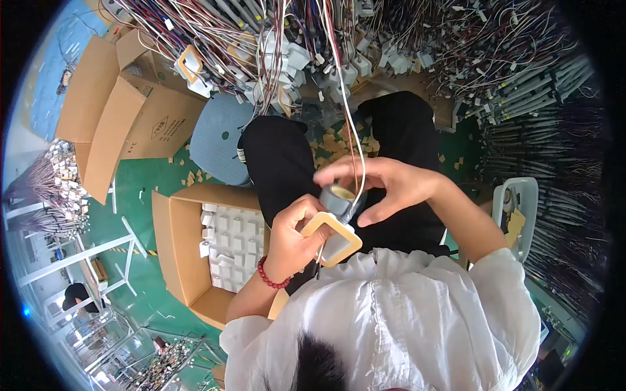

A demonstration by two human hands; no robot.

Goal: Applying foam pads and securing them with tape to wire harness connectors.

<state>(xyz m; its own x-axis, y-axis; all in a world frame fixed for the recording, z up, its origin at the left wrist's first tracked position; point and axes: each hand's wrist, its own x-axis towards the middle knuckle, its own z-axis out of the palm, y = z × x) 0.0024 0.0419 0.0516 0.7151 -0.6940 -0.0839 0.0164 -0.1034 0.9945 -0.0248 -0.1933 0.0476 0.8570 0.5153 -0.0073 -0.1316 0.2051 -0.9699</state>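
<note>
Your left hand (293, 236) is closed on the left corner of the tan-rimmed housing (334, 245), held over the black trousers (280, 163); your right hand (399, 189) curves about the grey tape roll (332, 204) near the housing's far edge, thumb and fingers apart, contact indeterminable. White and brown wires (352, 127) rise beside the roll. For what appears to be taping, steady the housing, align the wires, and draw each turn taut and flat.
</note>
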